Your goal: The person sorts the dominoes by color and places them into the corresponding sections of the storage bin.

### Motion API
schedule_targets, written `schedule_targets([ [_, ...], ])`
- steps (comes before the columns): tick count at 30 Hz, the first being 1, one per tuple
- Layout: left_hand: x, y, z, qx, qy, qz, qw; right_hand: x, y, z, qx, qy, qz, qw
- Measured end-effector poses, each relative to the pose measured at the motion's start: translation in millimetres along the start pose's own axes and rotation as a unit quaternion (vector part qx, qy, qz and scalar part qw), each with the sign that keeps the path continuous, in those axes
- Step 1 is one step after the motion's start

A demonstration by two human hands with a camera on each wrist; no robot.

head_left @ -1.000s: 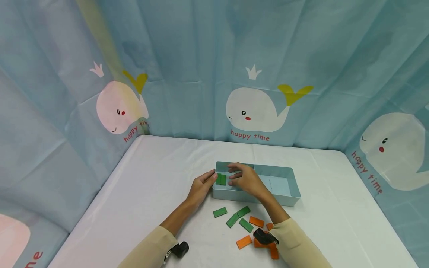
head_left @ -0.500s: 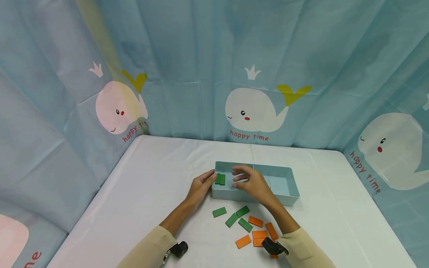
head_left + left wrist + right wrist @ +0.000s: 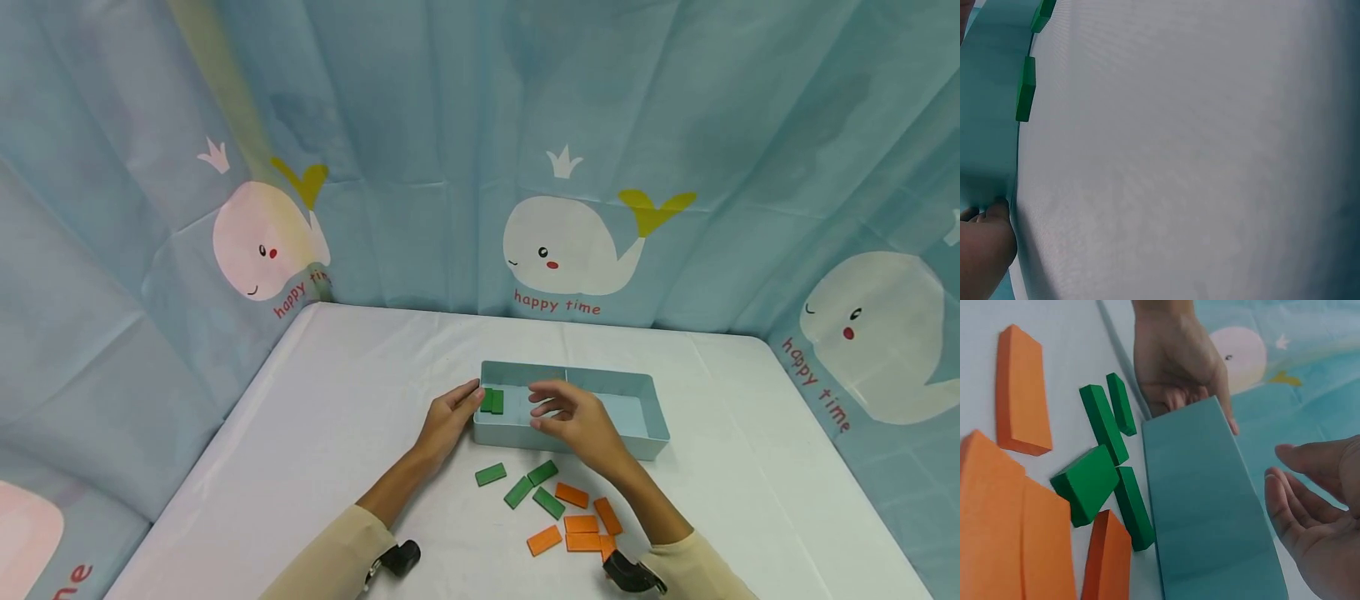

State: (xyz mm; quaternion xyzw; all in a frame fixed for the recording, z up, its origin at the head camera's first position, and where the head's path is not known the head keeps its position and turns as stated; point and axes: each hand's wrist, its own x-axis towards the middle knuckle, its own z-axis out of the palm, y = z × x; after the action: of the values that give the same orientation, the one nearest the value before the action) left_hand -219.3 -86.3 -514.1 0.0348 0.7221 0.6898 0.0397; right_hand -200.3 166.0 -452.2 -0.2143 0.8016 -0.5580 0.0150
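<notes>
At its left end, a light blue box (image 3: pixel 517 435) with a divider is gripped by my left hand (image 3: pixel 442 425), thumb over the rim. The right wrist view shows the left hand's (image 3: pixel 1179 362) fingers bent against the outside of the end wall. Two green blocks (image 3: pixel 492 401) lie side by side inside the box at the left. My right hand (image 3: pixel 581 421) hovers over the middle of the box, its fingers loosely bent and thumb apart. Nothing shows between the right hand's (image 3: pixel 1322 512) fingers and thumb in the right wrist view.
Several loose green blocks (image 3: pixel 518 492) lie on the white table (image 3: pixel 360 375) in front of the box. Several orange blocks (image 3: pixel 581 524) are nearer, beside the right forearm. A blue whale-print curtain (image 3: pixel 420 208) rises behind the table.
My right hand has drawn back to the right, away from the two green blocks in the box, uncovering more orange blocks. The left hand has stayed at the box's end.
</notes>
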Motion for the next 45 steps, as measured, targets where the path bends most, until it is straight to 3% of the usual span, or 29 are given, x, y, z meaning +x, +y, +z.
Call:
schedule_targets([
  [31,0.8,-0.4,0.7,-0.007,0.003,0.000,1.0000,-47.5,22,1,0.021,-0.062,0.037,0.9972],
  [39,-0.6,1.1,1.2,-0.008,-0.001,-0.001,1.0000,-52.9,31,0,0.006,-0.073,0.032,0.9968],
  [45,-0.4,1.3,1.3,-0.007,0.002,-0.001,1.0000,-53.9,33,-1,-0.016,-0.073,0.056,0.9956],
])
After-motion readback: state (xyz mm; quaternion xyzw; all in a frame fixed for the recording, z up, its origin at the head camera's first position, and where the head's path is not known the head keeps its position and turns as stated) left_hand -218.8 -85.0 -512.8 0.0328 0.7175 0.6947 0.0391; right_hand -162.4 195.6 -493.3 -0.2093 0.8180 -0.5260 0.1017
